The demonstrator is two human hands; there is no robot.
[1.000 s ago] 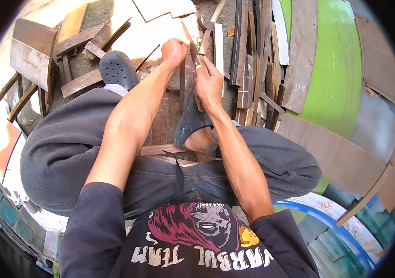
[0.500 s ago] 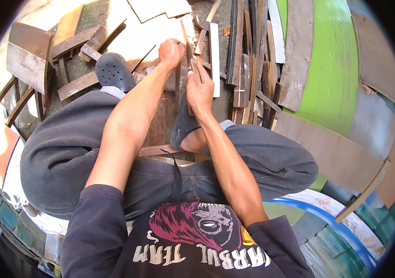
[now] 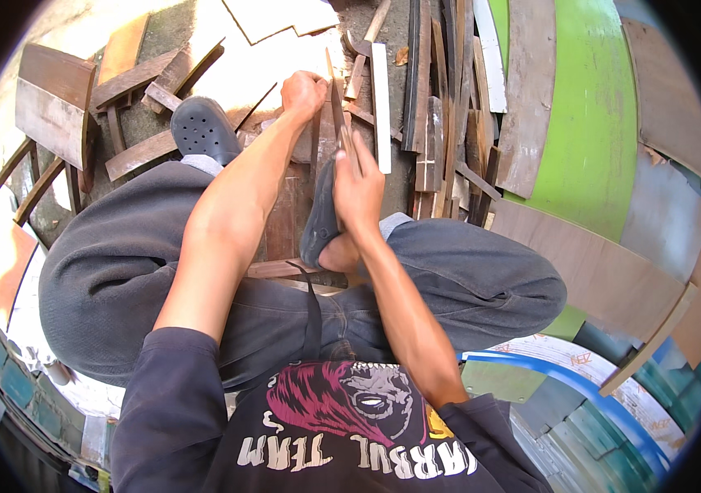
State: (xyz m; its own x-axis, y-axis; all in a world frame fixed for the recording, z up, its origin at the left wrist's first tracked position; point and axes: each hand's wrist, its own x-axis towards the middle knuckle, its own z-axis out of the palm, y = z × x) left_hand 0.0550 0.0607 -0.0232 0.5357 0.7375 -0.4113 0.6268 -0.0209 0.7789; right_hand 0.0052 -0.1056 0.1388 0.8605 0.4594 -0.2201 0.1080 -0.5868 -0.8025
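My left hand (image 3: 304, 94) is closed in a fist over the far end of some dark narrow wood (image 3: 315, 140); what its fingers hold is hidden. Just right of it, my right hand (image 3: 359, 187) is closed around the near end of a long, thin tapering tool (image 3: 336, 99), like a handsaw seen edge-on. Its narrow tip points away from me, passing close beside my left fist. My right foot, in a dark clog (image 3: 318, 222), rests beside the wood below my hands. A reddish-brown board (image 3: 281, 218) lies between my legs.
A hammer-like tool (image 3: 376, 23) and a white strip (image 3: 381, 107) lie ahead. Long wood strips (image 3: 420, 74) are stacked to the right, beside a green panel (image 3: 589, 115). Scrap planks (image 3: 141, 154) and a brown and grey board (image 3: 53, 103) are at left, near my other clog (image 3: 202, 127).
My right hand has drawn back toward me with the thin tool, whose tip sits nearer than before. My left fist has stayed almost in place.
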